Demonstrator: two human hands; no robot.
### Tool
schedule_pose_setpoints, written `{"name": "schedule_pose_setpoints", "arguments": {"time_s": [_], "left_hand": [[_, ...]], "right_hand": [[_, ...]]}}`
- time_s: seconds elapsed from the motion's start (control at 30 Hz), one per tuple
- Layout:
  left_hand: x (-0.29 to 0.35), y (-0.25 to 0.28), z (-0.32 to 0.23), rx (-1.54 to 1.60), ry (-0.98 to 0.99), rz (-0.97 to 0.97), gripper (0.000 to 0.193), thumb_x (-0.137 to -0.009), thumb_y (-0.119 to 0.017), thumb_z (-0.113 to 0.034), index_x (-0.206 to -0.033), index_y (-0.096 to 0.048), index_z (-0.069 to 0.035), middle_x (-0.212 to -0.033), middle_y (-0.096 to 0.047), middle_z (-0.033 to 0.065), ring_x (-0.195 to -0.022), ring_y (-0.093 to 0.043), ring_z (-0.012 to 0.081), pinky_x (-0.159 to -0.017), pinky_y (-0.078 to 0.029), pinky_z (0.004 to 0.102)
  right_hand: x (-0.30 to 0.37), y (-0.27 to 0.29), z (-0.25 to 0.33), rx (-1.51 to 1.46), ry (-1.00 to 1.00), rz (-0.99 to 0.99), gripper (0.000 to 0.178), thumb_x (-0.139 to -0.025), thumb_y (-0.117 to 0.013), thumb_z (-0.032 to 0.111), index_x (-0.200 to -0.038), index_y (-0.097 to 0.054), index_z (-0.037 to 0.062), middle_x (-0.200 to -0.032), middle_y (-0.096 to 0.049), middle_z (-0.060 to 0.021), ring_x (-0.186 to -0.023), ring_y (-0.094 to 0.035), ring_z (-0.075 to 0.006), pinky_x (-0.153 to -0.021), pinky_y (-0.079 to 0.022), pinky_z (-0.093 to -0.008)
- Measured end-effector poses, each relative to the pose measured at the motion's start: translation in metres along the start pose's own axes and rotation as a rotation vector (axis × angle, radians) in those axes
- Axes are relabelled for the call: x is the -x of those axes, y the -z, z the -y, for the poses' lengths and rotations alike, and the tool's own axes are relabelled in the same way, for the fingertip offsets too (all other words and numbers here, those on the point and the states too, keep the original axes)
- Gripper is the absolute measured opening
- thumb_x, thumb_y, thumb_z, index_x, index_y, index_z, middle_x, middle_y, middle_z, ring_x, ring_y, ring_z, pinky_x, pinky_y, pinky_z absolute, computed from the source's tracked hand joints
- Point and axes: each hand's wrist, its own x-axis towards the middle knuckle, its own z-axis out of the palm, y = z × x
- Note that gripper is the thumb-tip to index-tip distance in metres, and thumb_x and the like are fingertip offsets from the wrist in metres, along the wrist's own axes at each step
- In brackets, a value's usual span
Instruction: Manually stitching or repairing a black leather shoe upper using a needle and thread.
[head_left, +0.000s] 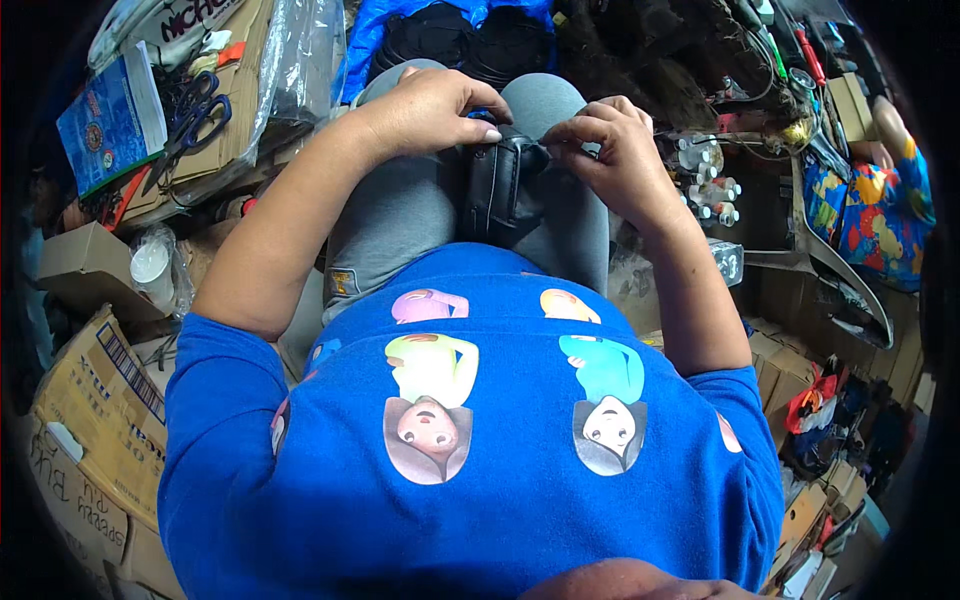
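A black, leather-like piece with stitched seams (490,190), perhaps a small pouch or bag, stands between my knees on grey trousers (390,210). My left hand (435,108) is closed at its upper left edge, thumb and forefinger pinching the black material. On the other side, my right hand (612,150) is closed too, thumb and forefinger pressed together at the upper right edge, where a dark flap meets the fingertips. Whether a needle, thread or other small thing is in that pinch is too small to tell. The underside of the black piece is hidden against my legs.
Dark-handled scissors (190,125) and a blue booklet (110,120) lie on stacked cardboard at left, above a small box (85,262). Black rounded pieces (430,40) rest on blue plastic ahead. Small bottles (710,180) stand at right; beyond them shows another person's hand (886,122).
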Motion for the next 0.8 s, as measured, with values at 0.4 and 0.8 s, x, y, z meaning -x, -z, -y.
{"name": "schedule_pose_setpoints", "arguments": {"time_s": [0.4,0.8], "left_hand": [[-0.013,0.007,0.006,-0.088,-0.059,0.181,0.032,-0.079,-0.07,-0.019,-0.109,-0.068,-0.01,-0.091,-0.067,0.0109,-0.086,-0.063,0.0236,-0.079,-0.047,0.0344],[-0.017,-0.011,0.009,0.121,-0.116,0.149,0.026,-0.075,-0.073,-0.022,-0.098,-0.067,-0.012,-0.088,-0.066,0.0061,-0.086,-0.063,0.022,-0.08,-0.045,0.0393]], "right_hand": [[-0.018,-0.01,-0.02,-0.331,-0.034,0.186,0.014,-0.077,-0.07,0.015,-0.091,-0.073,0.0153,-0.088,-0.068,-0.0021,-0.094,-0.053,-0.0219,-0.091,-0.037,-0.0376],[-0.011,-0.018,-0.031,-0.352,0.045,0.15,0.011,-0.076,-0.073,0.02,-0.086,-0.07,0.0163,-0.083,-0.064,0.0009,-0.093,-0.052,-0.0201,-0.092,-0.031,-0.0395]]}}
